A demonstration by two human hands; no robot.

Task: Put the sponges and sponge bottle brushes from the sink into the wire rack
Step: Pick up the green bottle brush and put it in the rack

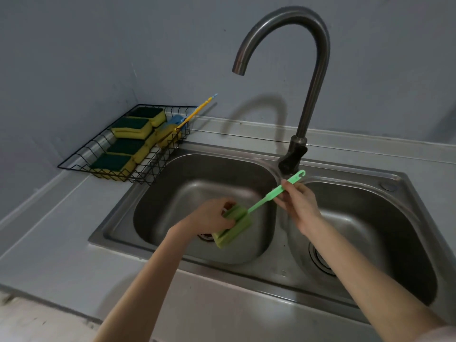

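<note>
A grey wall backs a grey counter [49, 233] with a steel double sink [271, 272] set into it. Over the left basin a green bottle brush [237, 222] is held in the air by both hands — the left hand [209, 217] is curled around its green sponge head, and the right hand [299, 206] pinches the thin handle near its hooked end. The tap [313, 90] arches above the divider between the basins. On the counter at the back left corner, the black wire rack [81, 154] holds four yellow-and-green sponges [132, 128] in a row — beside them lie two more brushes [172, 127], one blue-headed, one with a yellow handle sticking out over the rim.
</note>
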